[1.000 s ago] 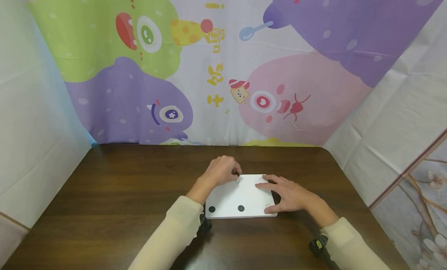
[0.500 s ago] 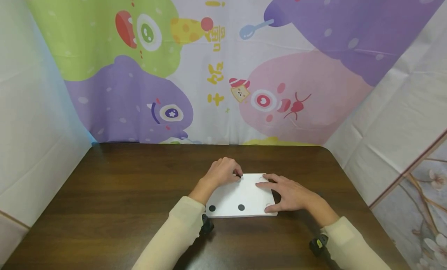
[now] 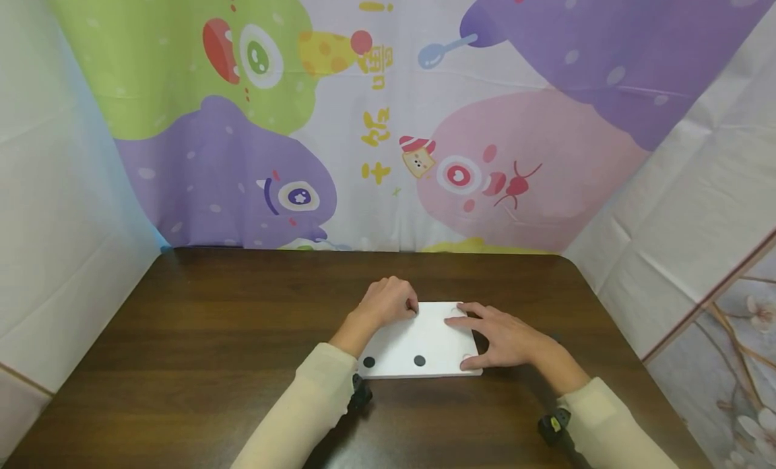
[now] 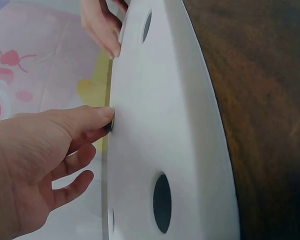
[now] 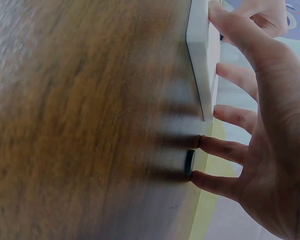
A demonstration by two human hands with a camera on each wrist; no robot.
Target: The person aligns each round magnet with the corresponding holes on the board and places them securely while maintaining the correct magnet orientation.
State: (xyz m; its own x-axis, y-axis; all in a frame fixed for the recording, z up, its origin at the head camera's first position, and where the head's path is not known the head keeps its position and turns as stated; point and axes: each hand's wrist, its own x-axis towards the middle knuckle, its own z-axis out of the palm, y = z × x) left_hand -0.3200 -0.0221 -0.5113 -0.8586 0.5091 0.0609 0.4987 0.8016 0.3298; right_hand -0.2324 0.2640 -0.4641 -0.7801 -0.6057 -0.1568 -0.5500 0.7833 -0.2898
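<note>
A thick white board (image 3: 433, 334) with round spots lies flat on the table. Two black discs show along its near side, at the left corner (image 3: 368, 362) and the middle (image 3: 419, 360). My left hand (image 3: 388, 302) pinches a small black disc (image 4: 109, 127) between thumb and fingertip at the board's far edge; most of it is hidden. On the board's right side my right hand (image 3: 500, 335) spreads its fingers, thumb at the near corner and fingertips at the far corner. Faint round outlines show beside those fingertips.
Another dark disc (image 5: 190, 162) lies on the brown wooden table (image 3: 242, 334), close to the right hand's outer fingers in the right wrist view. A printed cartoon curtain (image 3: 364, 206) hangs behind the table, with pale cloth on both sides.
My left hand has shifted slightly over the board's far edge, and the pinched disc is now less visible from above. The right hand and board stay nearly where they were.
</note>
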